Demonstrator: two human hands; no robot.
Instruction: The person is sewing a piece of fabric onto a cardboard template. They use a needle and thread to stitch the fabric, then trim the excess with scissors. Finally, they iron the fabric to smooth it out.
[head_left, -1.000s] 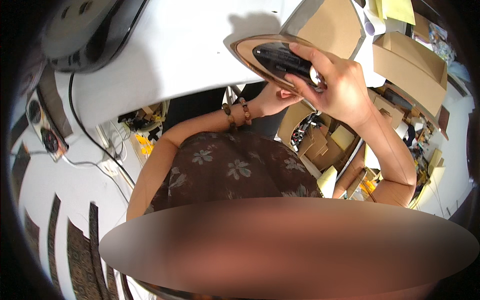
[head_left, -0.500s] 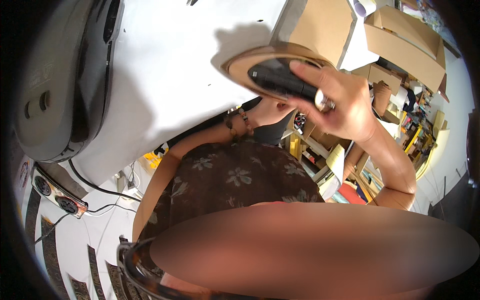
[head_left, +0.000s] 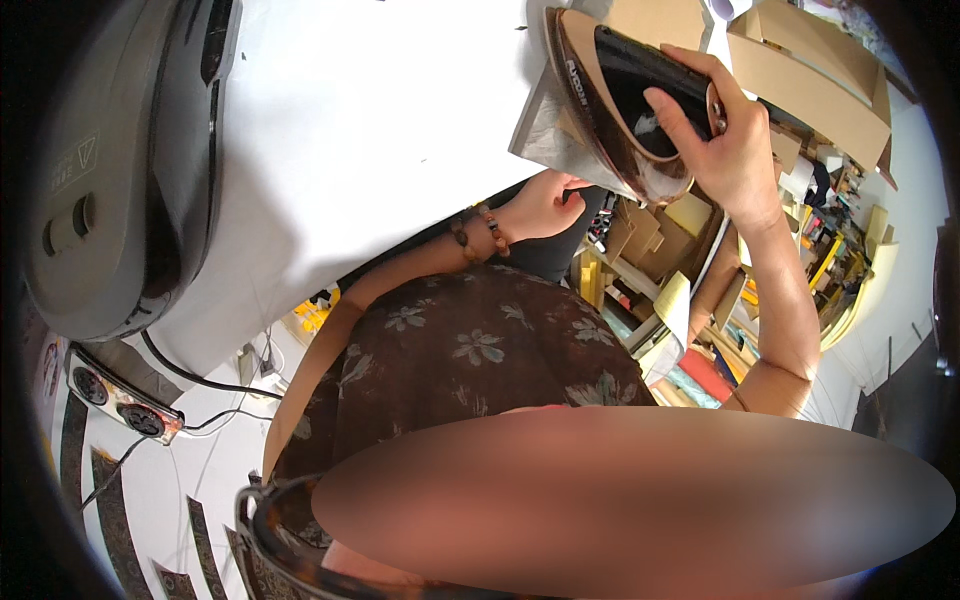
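My right hand is wrapped round the black handle of a brown and tan clothes iron. The iron is tilted over the right end of the white table, its sole hidden from view. Under it lies a tan sheet with a grey border, mostly covered by the iron; whether they touch I cannot tell. At the table's near edge, just left of the iron's heel, my left hand has its fingers curled by the sheet's near corner. What those fingers pinch, if anything, is hidden. Beaded bracelets circle that wrist.
A large grey and black machine stands on the left of the white table. Its cable hangs near a power strip. Cardboard boxes and cluttered shelves crowd the right side.
The iron has swung right and away from me in my right hand, tilting more onto its side. My left hand has stayed by the table edge and shows more fully.
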